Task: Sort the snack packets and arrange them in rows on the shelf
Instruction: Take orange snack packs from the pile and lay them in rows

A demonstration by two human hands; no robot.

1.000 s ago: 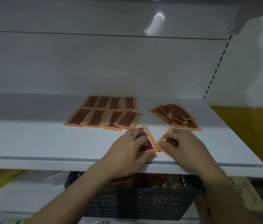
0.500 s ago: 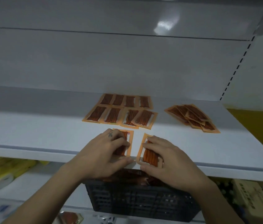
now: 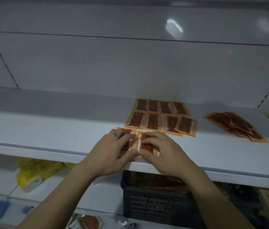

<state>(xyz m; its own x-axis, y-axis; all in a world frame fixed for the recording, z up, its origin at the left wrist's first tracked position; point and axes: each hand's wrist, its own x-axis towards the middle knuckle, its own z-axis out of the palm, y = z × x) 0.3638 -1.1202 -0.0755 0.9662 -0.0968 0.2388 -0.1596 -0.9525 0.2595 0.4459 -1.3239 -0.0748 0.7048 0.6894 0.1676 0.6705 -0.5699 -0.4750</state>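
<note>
1. We see the white shelf running across the view, with all the snack packets on its right half.
2. A black crate sits below the shelf edge, under the hands, with more packets inside.
3. There are two rows of four packets each, at mid-depth. The front row's last packet is skewed and overlaps its neighbour.
4. A loose pile of packets lies well apart, to the right of the rows.
5. The left hand has its fingers curved over the left packet and its thumb on the near edge, holding it flat.
6. The right hand holds the right packet the same way.
7. Both held packets lie side by side at the shelf's front edge, just in front of the rows, with the thumbs nearly touching.
</note>
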